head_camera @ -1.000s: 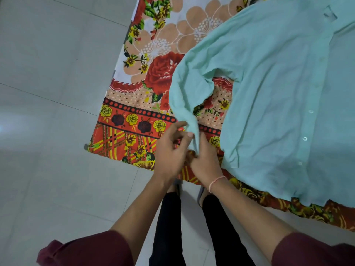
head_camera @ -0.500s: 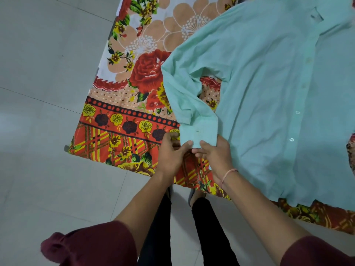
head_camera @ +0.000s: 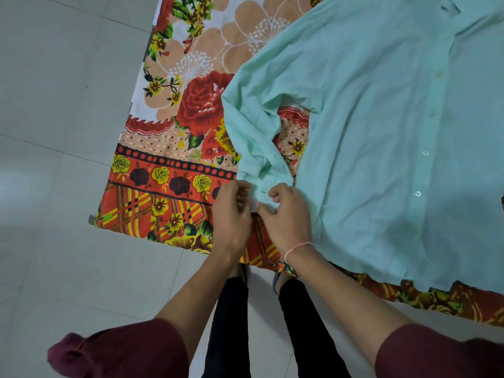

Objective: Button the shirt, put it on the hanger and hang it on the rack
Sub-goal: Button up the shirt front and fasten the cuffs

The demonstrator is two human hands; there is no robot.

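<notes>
Front of shirt (head_camera: 381, 118) appears buttoned. Left hand (head_camera: 231, 214) and right hand (head_camera: 289, 214) pinch the cuff (head_camera: 260, 193) at 6 o'clock. Hanger and rack steps remain.

Shirt (head_camera: 381, 132) cut off right; cuff (head_camera: 259, 193) half-hidden — hands cover it.

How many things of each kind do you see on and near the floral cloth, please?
Shirt, mint green: 1
Floral cloth: 1
Hands, left hand and right hand, both on the shirt cuff: 2
Wrist thread, pink: 1
Clearly visible white buttons on the shirt front: 2
Total: 7
</notes>
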